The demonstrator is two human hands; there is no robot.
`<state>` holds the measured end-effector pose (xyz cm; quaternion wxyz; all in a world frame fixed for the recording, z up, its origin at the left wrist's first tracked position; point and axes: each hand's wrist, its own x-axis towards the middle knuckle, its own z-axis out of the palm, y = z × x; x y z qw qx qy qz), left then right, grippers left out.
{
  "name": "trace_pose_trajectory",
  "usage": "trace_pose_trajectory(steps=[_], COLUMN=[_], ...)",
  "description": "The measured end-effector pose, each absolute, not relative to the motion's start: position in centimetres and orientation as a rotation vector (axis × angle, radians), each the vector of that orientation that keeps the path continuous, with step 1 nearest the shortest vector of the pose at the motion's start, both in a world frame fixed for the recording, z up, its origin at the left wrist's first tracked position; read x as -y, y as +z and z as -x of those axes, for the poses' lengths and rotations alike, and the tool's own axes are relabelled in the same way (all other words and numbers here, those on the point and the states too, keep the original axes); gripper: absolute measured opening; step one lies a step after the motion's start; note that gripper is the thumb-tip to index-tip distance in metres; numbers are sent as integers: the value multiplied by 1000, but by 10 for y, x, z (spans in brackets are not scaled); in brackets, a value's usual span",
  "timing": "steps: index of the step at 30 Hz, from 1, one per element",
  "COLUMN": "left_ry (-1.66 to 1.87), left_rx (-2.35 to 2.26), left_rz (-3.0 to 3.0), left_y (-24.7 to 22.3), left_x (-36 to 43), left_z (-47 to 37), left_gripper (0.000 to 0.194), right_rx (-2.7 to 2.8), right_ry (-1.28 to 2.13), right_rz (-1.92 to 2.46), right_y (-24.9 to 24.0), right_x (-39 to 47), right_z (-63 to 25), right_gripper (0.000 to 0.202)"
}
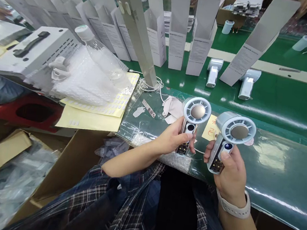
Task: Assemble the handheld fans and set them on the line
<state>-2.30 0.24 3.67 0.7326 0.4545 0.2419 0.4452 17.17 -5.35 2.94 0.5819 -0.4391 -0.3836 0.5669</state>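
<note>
My left hand (175,136) is closed round the handle of a light blue handheld fan (197,111), its thumb on the front by a dark round display. In my right hand (233,167) is a second light blue handheld fan (236,129), whose small display is lit with a digit or two. The thumb presses just below that display. Both fans are held upright above the near edge of the bench, round silver centres facing me, with circuit parts showing on the lower handles. A yellow paper note (210,127) lies between them, partly hidden.
White open boxes (176,50) stand in a row behind a metal post (136,29). Two more fans (213,73) rest on the green bench (283,120). At left are yellow sticker sheets (93,120), a plastic bottle (99,53), a white case (37,52) and a carton (58,166) of plastic bags.
</note>
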Motion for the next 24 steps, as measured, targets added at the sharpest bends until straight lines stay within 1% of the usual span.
trace_pose_trajectory(steps=[3,8,12,15,17,21,24], left_ry=[966,942,952,943,939,948,927], left_rx=[-515,-514,-511,-470,-476,-626,-698], left_rz=[-973,-989,-963,-975,-989,-1020,-1021], left_y=[36,35,37,39,38,37,36], left_x=[-5,-4,-2,-2,-2,-2,0], left_z=[22,20,19,19,20,22,23], left_gripper=[47,48,48,48,51,52,60], right_rx=[913,979,924,889,903,916,848], right_ry=[1323,1323,1322,1340,1329,1314,1348], right_rz=[1058,1035,1053,1026,1042,1101,1079], right_y=[30,31,32,32,32,31,32], right_x=[51,50,51,52,51,50,51], right_z=[-170,-170,-169,-169,-170,-171,-170], right_gripper=[21,28,23,25,24,20,24])
